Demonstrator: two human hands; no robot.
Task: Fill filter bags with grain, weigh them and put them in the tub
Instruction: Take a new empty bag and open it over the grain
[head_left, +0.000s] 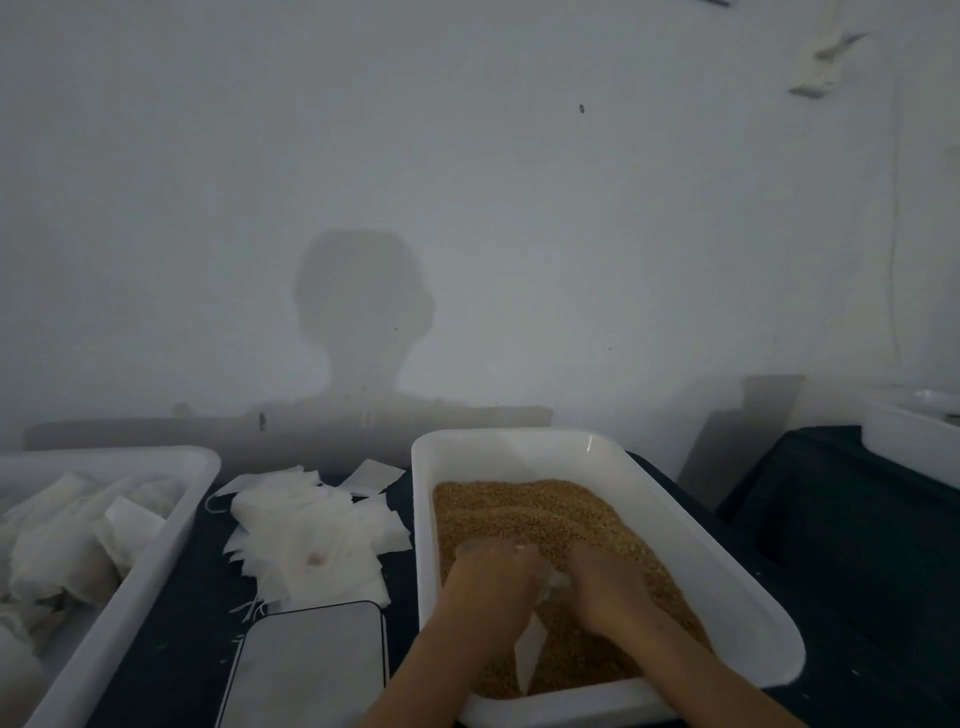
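Two hands work inside the white grain tray. Left hand and right hand, fingers curled, pinch a filter bag between them, low over the brown grain. Empty bags lie heaped left of the tray; scale just below them. White tub at far left holds filled bags.

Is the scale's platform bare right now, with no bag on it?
Yes, the scale shows only its bare grey platform; the filter bag is between both hands over the grain.
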